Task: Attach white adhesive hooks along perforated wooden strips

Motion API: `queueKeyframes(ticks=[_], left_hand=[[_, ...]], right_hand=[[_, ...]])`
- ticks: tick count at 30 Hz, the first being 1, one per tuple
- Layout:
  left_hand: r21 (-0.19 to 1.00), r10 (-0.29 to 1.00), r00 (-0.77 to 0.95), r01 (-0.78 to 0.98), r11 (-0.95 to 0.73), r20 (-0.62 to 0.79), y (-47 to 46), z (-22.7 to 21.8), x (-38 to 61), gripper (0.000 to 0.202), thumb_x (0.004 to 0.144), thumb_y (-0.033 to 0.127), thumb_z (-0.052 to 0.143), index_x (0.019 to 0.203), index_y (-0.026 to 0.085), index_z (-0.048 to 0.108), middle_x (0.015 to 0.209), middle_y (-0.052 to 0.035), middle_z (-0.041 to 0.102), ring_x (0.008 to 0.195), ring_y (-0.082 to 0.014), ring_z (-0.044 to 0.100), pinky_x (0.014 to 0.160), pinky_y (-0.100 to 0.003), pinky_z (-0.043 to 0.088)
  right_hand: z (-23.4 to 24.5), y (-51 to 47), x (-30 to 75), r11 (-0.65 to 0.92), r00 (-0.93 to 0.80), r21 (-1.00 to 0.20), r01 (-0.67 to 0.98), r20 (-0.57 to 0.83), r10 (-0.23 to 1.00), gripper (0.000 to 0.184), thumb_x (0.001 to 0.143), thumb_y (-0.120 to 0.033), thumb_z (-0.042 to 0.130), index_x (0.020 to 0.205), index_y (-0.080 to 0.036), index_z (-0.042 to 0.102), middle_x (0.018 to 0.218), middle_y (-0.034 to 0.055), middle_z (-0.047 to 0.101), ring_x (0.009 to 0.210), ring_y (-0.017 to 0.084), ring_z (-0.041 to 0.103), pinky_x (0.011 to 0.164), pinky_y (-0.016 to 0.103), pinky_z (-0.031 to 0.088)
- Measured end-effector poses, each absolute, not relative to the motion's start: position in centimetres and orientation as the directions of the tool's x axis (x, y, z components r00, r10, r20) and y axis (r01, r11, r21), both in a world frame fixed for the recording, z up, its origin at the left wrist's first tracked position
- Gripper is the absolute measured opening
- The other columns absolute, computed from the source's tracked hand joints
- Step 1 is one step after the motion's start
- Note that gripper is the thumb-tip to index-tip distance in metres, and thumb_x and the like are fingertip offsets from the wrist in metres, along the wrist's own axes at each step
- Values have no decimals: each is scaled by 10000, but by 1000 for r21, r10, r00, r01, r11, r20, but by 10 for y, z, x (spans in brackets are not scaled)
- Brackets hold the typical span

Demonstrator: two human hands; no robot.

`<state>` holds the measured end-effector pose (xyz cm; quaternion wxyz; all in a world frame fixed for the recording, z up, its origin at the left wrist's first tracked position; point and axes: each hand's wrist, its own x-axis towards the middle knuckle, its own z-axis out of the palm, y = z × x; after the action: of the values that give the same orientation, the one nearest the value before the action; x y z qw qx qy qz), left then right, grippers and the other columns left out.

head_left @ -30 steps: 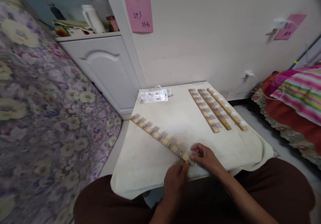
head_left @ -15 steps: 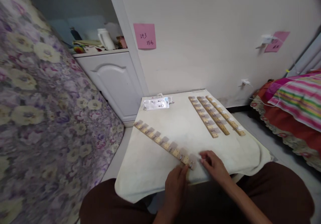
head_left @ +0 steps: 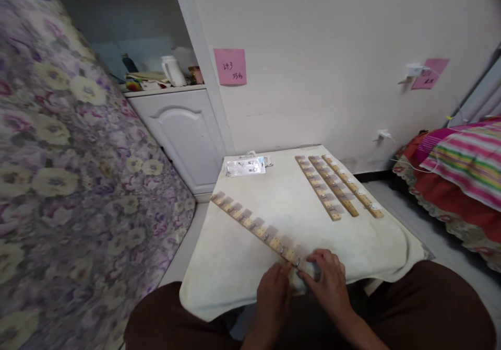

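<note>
A long narrow wooden strip (head_left: 250,225) lies slantwise across the cloth-covered table. Small metal clips and clear plastic tabs sit along it in a row. My left hand (head_left: 273,292) is closed at the strip's near end, fingertips pressed to its front edge. At the tip of that end, my right hand (head_left: 329,282) curls its thumb and fingers around the last metal clip (head_left: 297,262) and tab. The exact contact of the right fingertips is too small to make out. Both palms face down, and the undersides of the fingers are hidden.
Three similar wooden strips (head_left: 319,189) lie side by side on the table's right. Clear plastic packaging (head_left: 246,166) with small metal parts rests at the back left. A floral curtain (head_left: 86,172) hangs on the left; a bed (head_left: 462,172) stands at right.
My right hand has moved left and slightly down, from beside the strip to its near end. My left hand stays at the strip's edge. The view has tilted slightly upward.
</note>
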<state>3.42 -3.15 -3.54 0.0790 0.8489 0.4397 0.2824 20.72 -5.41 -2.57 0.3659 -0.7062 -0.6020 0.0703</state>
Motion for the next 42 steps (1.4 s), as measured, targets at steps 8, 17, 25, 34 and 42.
queueKeyframes(ticks=[8,17,25,34,42], left_hand=[[599,825,407,567,-565,393,-32,-29,33,353,858,130,385,1176,213,513,1028,-74,613,931,-188,585,795,-348,502],[987,979,200,161,-6,-27,-32,-13,31,293,843,289,460,1108,174,511,930,-71,626,772,-184,620,724,-328,491],[920,939,183,-215,327,-291,-31,-12,30,346,746,349,611,1024,161,527,955,-91,675,848,-214,660,700,-295,486],[879,933,185,-321,354,-308,-35,-5,25,321,717,359,670,943,161,559,865,-61,680,762,-183,653,676,-286,486],[859,931,172,-360,364,-323,-35,-5,20,332,697,369,698,931,164,583,818,-39,674,723,-166,646,652,-268,475]], right_hand=[[-29,-55,205,-4,275,-600,800,360,891,202,730,-366,675,872,-237,611,974,54,608,928,259,529,788,387,378],[-26,-54,199,96,323,-842,532,307,895,195,751,-360,638,862,-208,587,893,65,625,853,227,588,773,353,452],[-22,-53,178,-121,188,-936,-332,-191,963,382,556,-380,802,770,-200,541,713,33,686,660,209,643,621,304,469],[-8,-64,179,-314,-55,-708,-633,-364,930,331,616,-321,798,884,-187,657,830,31,697,769,179,661,724,292,481],[-10,-60,175,-355,-85,-714,-603,-385,919,343,612,-322,815,897,-176,694,818,30,695,711,141,640,639,227,462]])
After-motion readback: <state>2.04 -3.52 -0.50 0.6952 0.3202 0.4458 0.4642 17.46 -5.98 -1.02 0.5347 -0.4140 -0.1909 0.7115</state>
